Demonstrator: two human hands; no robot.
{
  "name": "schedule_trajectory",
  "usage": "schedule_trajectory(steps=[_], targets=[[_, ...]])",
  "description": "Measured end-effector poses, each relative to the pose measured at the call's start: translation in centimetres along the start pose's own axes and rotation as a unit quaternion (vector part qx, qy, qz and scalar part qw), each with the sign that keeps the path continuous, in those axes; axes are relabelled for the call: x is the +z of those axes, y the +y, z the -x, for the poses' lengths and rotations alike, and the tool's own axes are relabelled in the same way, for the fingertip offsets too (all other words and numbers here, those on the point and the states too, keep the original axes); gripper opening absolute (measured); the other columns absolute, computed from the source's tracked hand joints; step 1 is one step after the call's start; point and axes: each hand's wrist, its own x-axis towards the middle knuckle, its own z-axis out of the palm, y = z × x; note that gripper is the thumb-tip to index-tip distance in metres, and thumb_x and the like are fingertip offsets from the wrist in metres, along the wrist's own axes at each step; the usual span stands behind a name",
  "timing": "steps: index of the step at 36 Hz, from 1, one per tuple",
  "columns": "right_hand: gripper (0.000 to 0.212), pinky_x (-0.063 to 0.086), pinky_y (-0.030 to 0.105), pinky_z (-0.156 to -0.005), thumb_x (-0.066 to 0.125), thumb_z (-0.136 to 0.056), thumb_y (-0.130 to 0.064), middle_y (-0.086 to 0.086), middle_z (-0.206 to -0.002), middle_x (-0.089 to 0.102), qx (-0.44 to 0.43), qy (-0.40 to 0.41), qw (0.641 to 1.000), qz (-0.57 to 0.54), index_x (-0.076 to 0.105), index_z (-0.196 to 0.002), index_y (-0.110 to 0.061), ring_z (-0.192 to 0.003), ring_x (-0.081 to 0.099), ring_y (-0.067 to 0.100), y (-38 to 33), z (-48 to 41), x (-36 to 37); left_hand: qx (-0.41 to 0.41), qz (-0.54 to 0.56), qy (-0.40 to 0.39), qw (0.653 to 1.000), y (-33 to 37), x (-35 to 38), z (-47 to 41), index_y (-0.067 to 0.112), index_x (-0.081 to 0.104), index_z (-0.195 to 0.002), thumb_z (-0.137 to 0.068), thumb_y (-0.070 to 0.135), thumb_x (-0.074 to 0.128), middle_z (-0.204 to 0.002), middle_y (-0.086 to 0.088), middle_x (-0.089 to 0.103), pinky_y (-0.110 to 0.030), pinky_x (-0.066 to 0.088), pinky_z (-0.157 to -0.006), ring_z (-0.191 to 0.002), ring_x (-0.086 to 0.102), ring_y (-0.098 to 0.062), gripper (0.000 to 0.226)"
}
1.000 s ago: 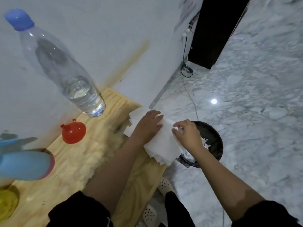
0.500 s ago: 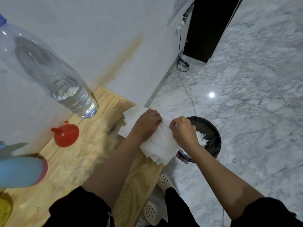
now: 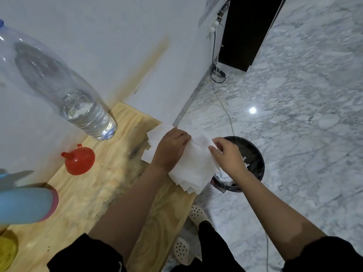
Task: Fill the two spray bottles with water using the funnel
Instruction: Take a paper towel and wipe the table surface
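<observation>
Funnel (image 3: pixel 80 160) well left of L hand (image 3: pixel 169 152)

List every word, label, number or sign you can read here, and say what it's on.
No text here can be read.
Paper notice on the wall: bluish print, too blurred and small to read.
Water bottle: no label visible.
Red funnel: no markings visible.

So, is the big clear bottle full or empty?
Neither: the clear bottle stands upright, with water only in its lowest part.
</observation>
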Motion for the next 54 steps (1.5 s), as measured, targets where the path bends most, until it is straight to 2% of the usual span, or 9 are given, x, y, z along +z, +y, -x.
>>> schedule_trajectory(steps=[14, 17, 23, 32, 36, 43, 47, 51, 54], targets=[[0.012, 0.049, 0.040, -0.092, 0.068, -0.085, -0.017, 0.003, -0.106, 0.069, -0.061, 0.052, 0.993, -0.085, 0.074, -0.093, -0.011, -0.100, 0.063, 0.018, -1.8, 0.0, -1.1, -0.011, 0.017, 0.022, 1.000, -0.2, -1.0, 0.9, 0.001, 0.072, -0.090, -0.090, 0.017, 0.047, -0.088, -0.011, 0.071, -0.030, 0.043, -0.091, -0.081, 0.065, -0.024, 0.030], [0.011, 0.051, 0.038, -0.090, 0.069, -0.084, -0.018, 0.000, -0.106, 0.069, -0.090, 0.051, 0.992, -0.072, 0.076, -0.091, -0.013, -0.099, 0.063, 0.015, -2.0, 0.1, -1.5, -0.016, 0.037, -0.003, 0.999, 0.0, -1.2, 0.5, 0.003, 0.068, -0.108, -0.091, 0.021, 0.048, -0.107, -0.011, 0.069, -0.033, 0.049, -0.092, -0.098, 0.063, -0.026, 0.032], [0.011, 0.052, 0.040, -0.078, 0.068, -0.083, -0.020, 0.000, -0.092, 0.071, -0.189, 0.049, 0.981, -0.011, 0.076, -0.086, -0.012, -0.088, 0.064, 0.019, -2.6, 0.5, -2.4, 0.021, 0.087, -0.115, 0.989, 0.7, -2.0, -1.8, 0.017, 0.038, -0.144, -0.091, 0.018, 0.056, -0.147, -0.002, 0.042, -0.025, 0.022, -0.111, -0.139, 0.032, -0.018, 0.056], [0.013, 0.050, 0.038, -0.079, 0.064, -0.088, -0.018, 0.000, -0.090, 0.068, -0.176, 0.051, 0.983, -0.014, 0.071, -0.095, -0.009, -0.084, 0.061, 0.017, -2.0, 0.9, -3.1, 0.037, 0.051, -0.165, 0.984, 0.6, -3.2, -4.1, 0.011, 0.067, -0.112, -0.093, 0.026, 0.058, -0.105, -0.004, 0.066, -0.021, 0.033, -0.085, -0.104, 0.055, -0.020, 0.026], [0.016, 0.044, 0.026, -0.072, 0.057, -0.092, -0.021, -0.005, -0.086, 0.065, -0.146, 0.027, 0.989, -0.023, 0.067, -0.099, -0.010, -0.071, 0.054, 0.002, -2.2, 0.9, -3.2, 0.024, 0.065, -0.185, 0.980, 0.4, -4.0, -4.0, 0.011, 0.067, -0.109, -0.094, 0.029, 0.057, -0.103, -0.004, 0.064, -0.028, 0.040, -0.085, -0.099, 0.053, -0.017, 0.026], [0.017, 0.045, 0.028, -0.074, 0.061, -0.087, -0.015, -0.005, -0.091, 0.056, -0.097, -0.078, 0.989, -0.075, 0.046, -0.094, -0.021, -0.086, 0.056, 0.011, -2.9, 0.5, -3.3, -0.009, 0.083, -0.199, 0.976, 0.2, -4.9, -4.1, 0.017, 0.058, -0.092, -0.087, 0.027, 0.064, -0.093, 0.008, 0.057, -0.025, 0.037, -0.077, -0.090, 0.047, -0.009, 0.013], [0.022, 0.038, 0.026, -0.065, 0.064, -0.082, -0.010, -0.001, -0.086, 0.049, -0.099, -0.097, 0.988, -0.064, 0.044, -0.091, -0.015, -0.074, 0.046, 0.016, -3.3, 0.3, -3.3, -0.016, 0.095, -0.234, 0.967, 0.7, -5.1, -4.1, 0.025, 0.046, -0.082, -0.076, 0.020, 0.064, -0.095, 0.005, 0.061, -0.036, 0.045, -0.078, -0.090, 0.052, -0.015, 0.020], [0.024, 0.037, 0.019, -0.062, 0.067, -0.080, -0.009, -0.004, -0.082, 0.048, -0.097, -0.092, 0.988, -0.077, 0.046, -0.090, -0.015, -0.070, 0.043, 0.010, -3.5, 0.2, -3.6, -0.024, 0.104, -0.250, 0.962, 1.2, -5.3, -4.2, 0.021, 0.046, -0.095, -0.073, 0.017, 0.065, -0.091, 0.002, 0.058, -0.036, 0.046, -0.072, -0.083, 0.052, -0.018, 0.029], [0.026, 0.044, 0.021, -0.067, 0.072, -0.079, -0.014, -0.002, -0.089, 0.055, -0.081, -0.095, 0.988, -0.092, 0.051, -0.096, -0.018, -0.077, 0.051, 0.011, -3.7, 0.3, -4.0, -0.018, 0.104, -0.266, 0.958, 1.6, -5.7, -4.5, 0.024, 0.048, -0.124, -0.079, 0.019, 0.065, -0.099, 0.005, 0.054, -0.026, 0.040, -0.082, -0.094, 0.048, -0.014, 0.049]])
